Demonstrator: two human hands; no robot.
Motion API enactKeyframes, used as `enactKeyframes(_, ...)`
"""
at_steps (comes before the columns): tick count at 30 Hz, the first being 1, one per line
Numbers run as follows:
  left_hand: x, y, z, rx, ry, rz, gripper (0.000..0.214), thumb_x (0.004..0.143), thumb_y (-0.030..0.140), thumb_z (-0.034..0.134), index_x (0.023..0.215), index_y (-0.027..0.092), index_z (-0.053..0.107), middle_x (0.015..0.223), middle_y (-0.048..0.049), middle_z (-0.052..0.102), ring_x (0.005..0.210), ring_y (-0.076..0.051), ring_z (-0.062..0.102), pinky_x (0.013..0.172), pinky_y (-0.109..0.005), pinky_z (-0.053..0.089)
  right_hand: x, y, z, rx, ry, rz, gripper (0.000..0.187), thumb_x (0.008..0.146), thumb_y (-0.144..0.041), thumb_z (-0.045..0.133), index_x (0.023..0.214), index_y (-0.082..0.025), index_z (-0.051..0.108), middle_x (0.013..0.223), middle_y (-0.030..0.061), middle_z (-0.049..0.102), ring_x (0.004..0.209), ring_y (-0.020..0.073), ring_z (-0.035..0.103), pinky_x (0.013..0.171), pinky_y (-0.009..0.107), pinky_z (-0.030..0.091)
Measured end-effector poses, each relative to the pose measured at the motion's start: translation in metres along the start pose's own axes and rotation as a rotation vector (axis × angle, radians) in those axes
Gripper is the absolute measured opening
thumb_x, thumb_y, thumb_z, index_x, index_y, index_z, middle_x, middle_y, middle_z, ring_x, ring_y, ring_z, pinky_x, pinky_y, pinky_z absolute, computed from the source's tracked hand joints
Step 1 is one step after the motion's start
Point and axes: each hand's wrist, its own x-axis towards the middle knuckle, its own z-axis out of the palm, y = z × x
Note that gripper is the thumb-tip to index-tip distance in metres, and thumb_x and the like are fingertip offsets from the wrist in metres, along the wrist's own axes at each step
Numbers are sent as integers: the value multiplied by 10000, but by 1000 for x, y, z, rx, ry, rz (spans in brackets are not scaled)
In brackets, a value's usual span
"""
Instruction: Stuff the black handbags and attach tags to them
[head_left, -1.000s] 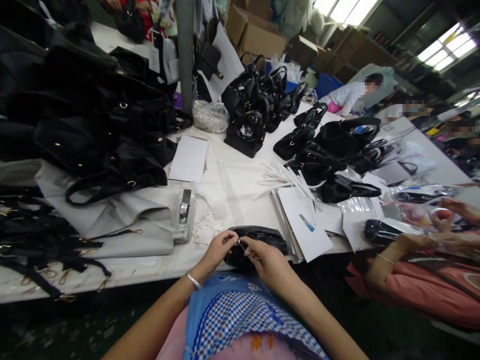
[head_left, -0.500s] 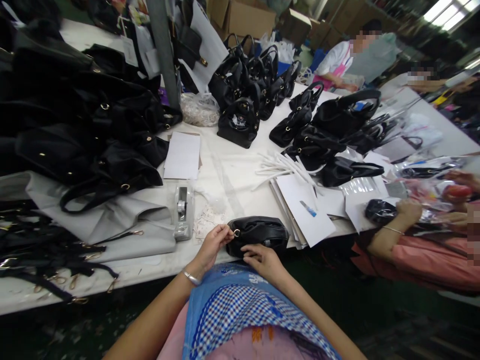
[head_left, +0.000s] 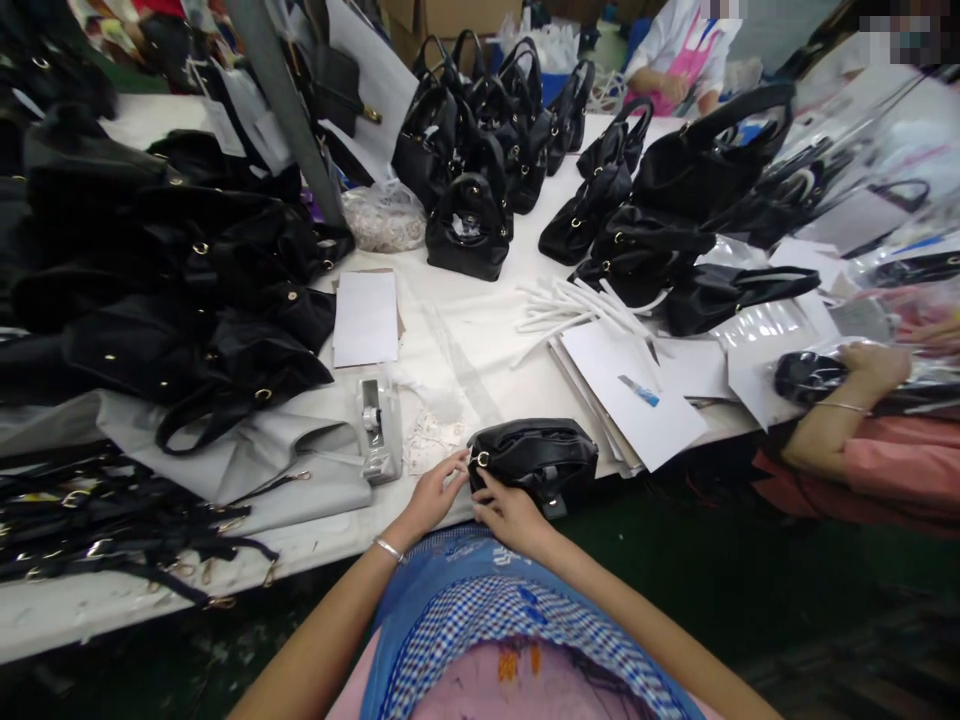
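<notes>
A small black handbag (head_left: 562,445) lies at the table's near edge, a gold ring on its left end. Beside that ring, my left hand (head_left: 433,498) has its fingertips pinched together at a tiny pale thing, too small to name. My right hand (head_left: 516,517) grips the bag's near left corner, its forefinger just under the ring and its thumb lower down. Small paper tags (head_left: 431,438) lie on the table beyond my left hand, next to a clear tape dispenser (head_left: 379,430).
Black bags are heaped at left (head_left: 187,270), above dark straps with gold clips (head_left: 97,530). More handbags (head_left: 469,230) stand at the back. White boards (head_left: 637,400) and white cords (head_left: 577,305) lie at right. A co-worker's hand (head_left: 874,370) holds a wrapped bag. A grey post (head_left: 289,110) rises at back left.
My right hand has shifted left along the handbag to its ringed end, beside my left hand. The left fingertips stay near the ring. The camera view has turned slightly.
</notes>
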Motion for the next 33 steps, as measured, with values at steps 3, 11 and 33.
enactKeyframes(3,0,0,5,50,-26,33,203,923,339,471,921,212,629,1375,-79,545,1285,-218,486,1082,-385,373,2,1,4,-16,18,-30,718,848,-208,546,1494,-191,234,1094,106,685,738,164,697,778,327,552)
enactKeyframes(11,9,-21,12,215,8,149,190,906,222,466,983,229,640,1358,-63,551,1251,-199,511,1067,-397,400,4,1,7,-63,131,-86,617,848,-178,519,1444,-181,357,1103,98,682,656,140,671,748,290,539)
enactKeyframes(33,-18,40,14,-302,11,-359,286,803,454,626,820,172,669,1190,-113,642,1058,-250,605,766,-296,499,-33,-31,-23,-136,174,26,359,826,-188,500,1150,-189,656,725,36,694,628,154,629,604,225,451)
